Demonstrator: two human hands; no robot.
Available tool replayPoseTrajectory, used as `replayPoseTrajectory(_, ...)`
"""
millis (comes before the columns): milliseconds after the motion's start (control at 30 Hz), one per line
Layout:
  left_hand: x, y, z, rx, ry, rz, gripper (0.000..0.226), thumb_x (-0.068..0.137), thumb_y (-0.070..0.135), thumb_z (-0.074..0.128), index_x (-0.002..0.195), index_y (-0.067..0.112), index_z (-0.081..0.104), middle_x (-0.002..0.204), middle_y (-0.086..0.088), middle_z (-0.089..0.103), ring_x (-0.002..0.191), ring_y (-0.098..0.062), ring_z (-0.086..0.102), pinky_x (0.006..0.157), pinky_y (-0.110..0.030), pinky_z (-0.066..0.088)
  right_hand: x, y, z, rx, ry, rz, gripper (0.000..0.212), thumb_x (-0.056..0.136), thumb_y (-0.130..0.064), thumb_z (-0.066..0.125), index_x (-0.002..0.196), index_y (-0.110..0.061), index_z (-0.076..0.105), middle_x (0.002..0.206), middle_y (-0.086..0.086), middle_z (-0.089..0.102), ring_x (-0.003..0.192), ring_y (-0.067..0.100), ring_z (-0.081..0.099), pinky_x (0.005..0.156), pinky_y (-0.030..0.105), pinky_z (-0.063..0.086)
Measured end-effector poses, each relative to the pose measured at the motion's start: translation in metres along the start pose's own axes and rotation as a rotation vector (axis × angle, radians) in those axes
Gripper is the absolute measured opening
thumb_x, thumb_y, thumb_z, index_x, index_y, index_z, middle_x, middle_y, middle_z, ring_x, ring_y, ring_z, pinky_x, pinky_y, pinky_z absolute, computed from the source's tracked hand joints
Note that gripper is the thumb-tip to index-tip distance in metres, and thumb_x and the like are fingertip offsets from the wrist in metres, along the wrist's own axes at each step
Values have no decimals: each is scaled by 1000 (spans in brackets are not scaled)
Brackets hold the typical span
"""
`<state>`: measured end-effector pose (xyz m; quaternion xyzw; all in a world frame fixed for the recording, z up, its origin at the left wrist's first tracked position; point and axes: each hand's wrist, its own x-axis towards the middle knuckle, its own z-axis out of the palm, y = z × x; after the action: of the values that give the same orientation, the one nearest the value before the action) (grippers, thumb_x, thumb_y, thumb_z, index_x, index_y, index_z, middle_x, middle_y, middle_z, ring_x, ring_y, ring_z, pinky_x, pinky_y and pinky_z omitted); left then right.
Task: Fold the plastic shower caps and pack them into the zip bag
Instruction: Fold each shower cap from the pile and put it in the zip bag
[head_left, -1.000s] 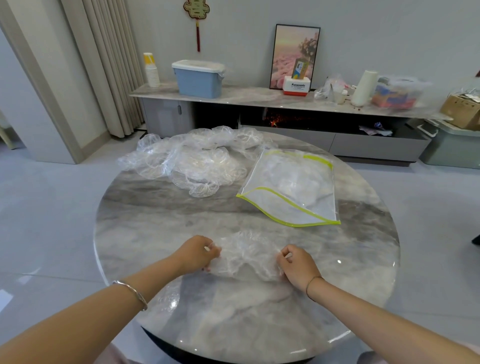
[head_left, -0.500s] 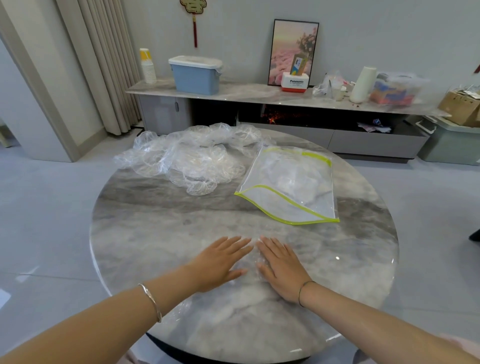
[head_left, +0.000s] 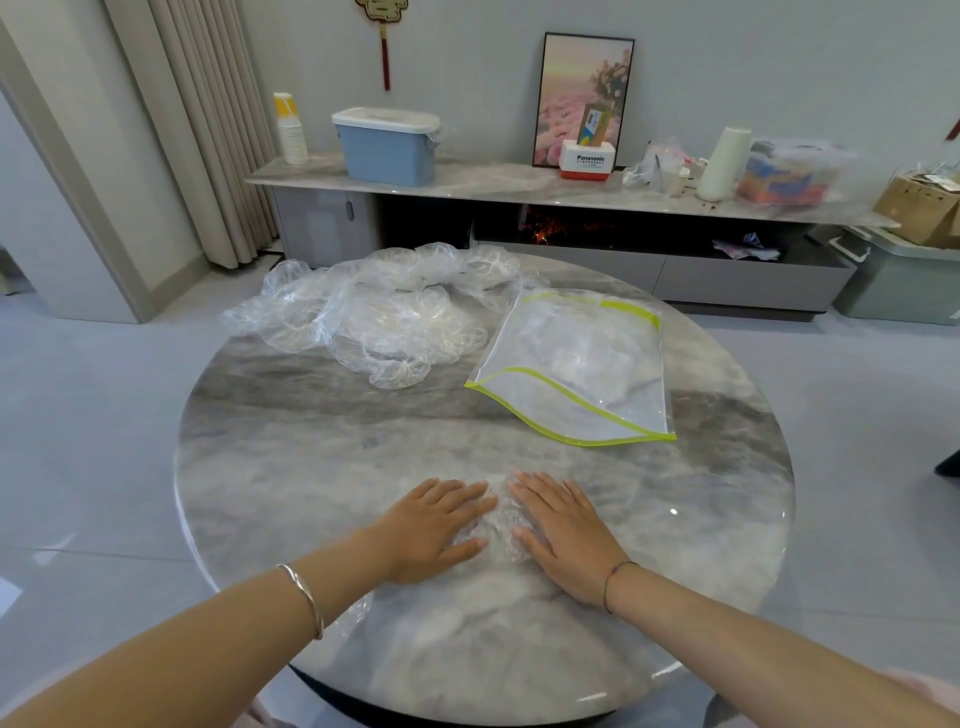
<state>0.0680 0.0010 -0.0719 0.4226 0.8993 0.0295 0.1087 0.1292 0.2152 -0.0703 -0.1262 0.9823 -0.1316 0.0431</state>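
1. I am pressing my left hand (head_left: 434, 530) and my right hand (head_left: 563, 535) flat on one shower cap (head_left: 497, 525) at the near side of the table (head_left: 332, 467). The fingers are lying straight and gripping nothing, and the two hands are side by side with the fingertips nearly meeting.
2. I am judging the cap to be very light, thin and limp, with air trapped in it. It is likely to puff up once my palms lift, so smoothing outward from the middle should be pushing that air out.
3. The film is looking slick against the polished marble, so I am expecting it to slide. For a fold I would be pinching the gathered elastic rim, not the smooth middle, which could stretch or tear.
4. The pile of shower caps (head_left: 374, 322) is lying at the far left of the table. The zip bag (head_left: 576, 364) is lying just beside it on the right, well apart from my hands.
5. Most of the cap is hiding under my palms, and only a crinkled strip is showing between them. With clear film on pale marble, I am finding its outline hard to trace, and I cannot tell how many times it is folded.
6. Something pale is showing inside the bag, but I cannot count caps there. I also cannot tell whether its mouth is parted.
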Motion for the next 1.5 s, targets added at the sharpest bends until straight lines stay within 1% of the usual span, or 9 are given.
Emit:
replayPoseTrajectory(133, -4, -3, -19, -44, 26, -80, 118, 53, 80, -33, 147, 36, 24, 145, 7, 30, 131, -14, 28, 109, -28, 19, -4, -3, -4, -37, 126, -299, 51, 91, -50, 38, 136, -27, 45, 142, -8, 46, 133, 9, 34, 113, 30, 7)
replayPoseTrajectory(267, -8, -7, -25, -45, 18, -112, 126, 47, 82, -35, 146, 35, 28, 132, 4, 35, 123, -14, 33, 106, -27, 22, -8, -5, 0, -146, -24, -453, 66, 85, -62, 44, 139, -25, 41, 146, -6, 40, 136, 8, 31, 116, 30, 5)
replayPoseTrajectory(400, -12, -11, -32, 12, 4, -59, 97, 65, 71, -3, 146, 28, 30, 141, 3, 31, 132, -15, 26, 110, -26, 14, -8, 0, -2, -96, -64, -391, 76, 81, -67, 46, 144, -27, 33, 152, -11, 26, 140, 6, 21, 116, 29, 3)
replayPoseTrajectory(567, -18, -13, -39, -51, -85, 31, 83, 64, 49, 40, 145, 31, 32, 152, 11, 27, 142, -11, 16, 113, -21, 3, -1, -3, 3, 19, 11, -333, 50, 87, -49, 41, 129, -25, 54, 141, -9, 47, 129, 8, 42, 112, 28, 22)
replayPoseTrajectory(767, -16, -20, -31, -86, -73, -49, 77, 73, 56, 50, 143, 25, 37, 146, 6, 38, 135, -12, 31, 111, -21, 15, -2, -14, -8, 531, 169, 75, 26, 92, -22, 56, 68, -29, 61, 67, -22, 63, 70, -5, 58, 69, 16, 42)
replayPoseTrajectory(1000, -6, -14, -28, -510, 65, -317, 23, 89, 38, 61, 74, 20, 59, 84, -1, 67, 83, -16, 61, 75, -25, 44, 6, -6, -3, 941, 241, 420, 27, 91, -11, 56, 64, -13, 60, 57, 2, 67, 56, 14, 64, 72, 38, 55)
replayPoseTrajectory(1167, 1, -8, -18, -628, 26, -411, 27, 88, 29, 64, 67, 21, 48, 58, 6, 56, 47, 1, 47, 50, -11, 35, 7, -2, -1, 875, 223, 507, 18, 90, -19, 59, 74, -13, 53, 48, 0, 62, 47, 16, 59, 61, 36, 53)
replayPoseTrajectory(1333, -1, -4, -18, -608, 262, -431, 24, 83, 30, 69, 91, 22, 48, 77, 13, 52, 63, -4, 50, 57, -16, 36, 7, 2, -8, 489, 393, 361, 16, 87, -31, 61, 91, -21, 49, 72, -7, 56, 65, 4, 51, 71, 32, 45)
replayPoseTrajectory(1500, 0, 5, -27, -101, 551, 93, 15, 86, 35, 53, 95, 25, 59, 90, 8, 57, 81, -13, 54, 68, -19, 34, 3, -5, -11, 110, 447, -110, 25, 86, -37, 47, 95, -22, 64, 102, -7, 60, 95, 5, 52, 84, 18, 28)
